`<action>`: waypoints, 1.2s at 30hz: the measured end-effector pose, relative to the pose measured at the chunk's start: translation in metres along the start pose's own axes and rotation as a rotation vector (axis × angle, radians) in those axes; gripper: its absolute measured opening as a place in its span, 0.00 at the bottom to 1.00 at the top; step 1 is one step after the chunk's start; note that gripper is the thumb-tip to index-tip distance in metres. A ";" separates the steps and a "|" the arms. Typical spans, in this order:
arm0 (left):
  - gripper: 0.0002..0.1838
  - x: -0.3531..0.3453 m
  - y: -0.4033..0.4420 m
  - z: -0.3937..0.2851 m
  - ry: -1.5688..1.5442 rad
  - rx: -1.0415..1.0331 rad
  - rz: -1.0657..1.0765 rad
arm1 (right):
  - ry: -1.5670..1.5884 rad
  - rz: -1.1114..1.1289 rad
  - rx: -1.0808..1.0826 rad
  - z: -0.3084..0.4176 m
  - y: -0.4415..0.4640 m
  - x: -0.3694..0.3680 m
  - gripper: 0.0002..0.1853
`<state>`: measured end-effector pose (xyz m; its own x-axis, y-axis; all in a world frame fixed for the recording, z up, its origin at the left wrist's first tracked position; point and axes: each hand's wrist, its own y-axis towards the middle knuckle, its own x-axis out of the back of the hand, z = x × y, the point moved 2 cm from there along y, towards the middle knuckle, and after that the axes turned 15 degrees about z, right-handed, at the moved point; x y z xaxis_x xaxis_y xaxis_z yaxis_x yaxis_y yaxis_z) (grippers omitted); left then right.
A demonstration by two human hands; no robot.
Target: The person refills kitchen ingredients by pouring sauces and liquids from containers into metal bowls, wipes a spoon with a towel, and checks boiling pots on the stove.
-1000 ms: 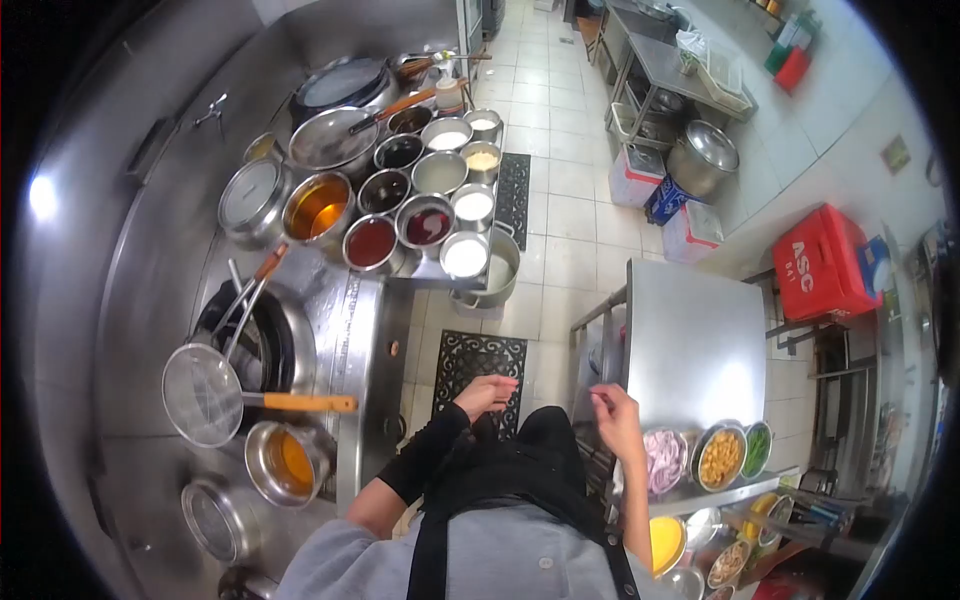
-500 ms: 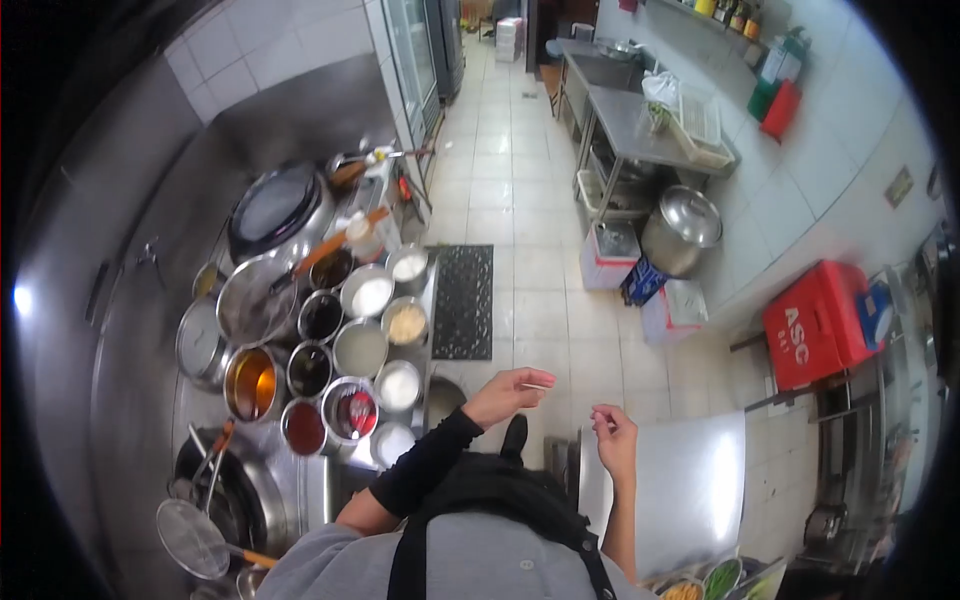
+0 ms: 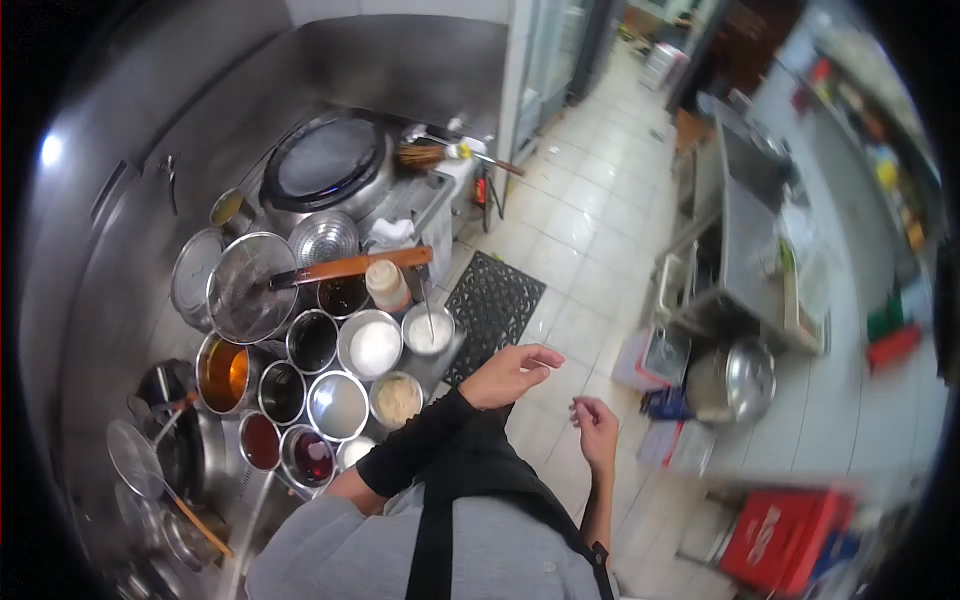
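Observation:
My left hand point(image 3: 513, 375), below a black sleeve, is held out in mid-air with its fingers stretched and nothing in it. It is nearest to a steel pot of pale beige paste point(image 3: 398, 400). To its right, my right hand point(image 3: 598, 428) is raised over the tiled floor, its fingers loosely bent and no object visible in them. Neither hand touches anything. On the left counter stand several steel pots, among them one of white powder point(image 3: 375, 346), one of amber liquid point(image 3: 226, 373) and one of dark red sauce point(image 3: 261, 441). A squeeze bottle point(image 3: 387, 286) stands among them.
A wooden-handled tool point(image 3: 350, 266) lies across a wire strainer point(image 3: 250, 290). A large lidded pot point(image 3: 328, 165) stands at the back left. A black mat point(image 3: 495, 305) lies on the floor. At right are a steel table point(image 3: 750, 250), a stockpot point(image 3: 735, 385) and a red crate point(image 3: 785, 540).
The view has turned left, so the pots come closer and the aisle slants right. The steel surface beside my right hand has left the view. Both hands remain raised and hold nothing visible.

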<state>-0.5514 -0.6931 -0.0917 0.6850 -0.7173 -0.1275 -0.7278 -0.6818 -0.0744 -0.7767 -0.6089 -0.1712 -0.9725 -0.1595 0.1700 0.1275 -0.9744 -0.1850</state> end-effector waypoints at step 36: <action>0.19 0.329 0.154 0.120 -0.578 0.128 -1.523 | -0.915 1.081 1.376 0.219 0.725 -0.405 0.34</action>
<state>-0.4424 -1.0165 -0.2636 0.6506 0.7343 -0.1938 0.5516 -0.6323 -0.5441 -0.2482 -1.2854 -0.1626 -0.0820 -0.2484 0.9652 0.9711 0.1980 0.1335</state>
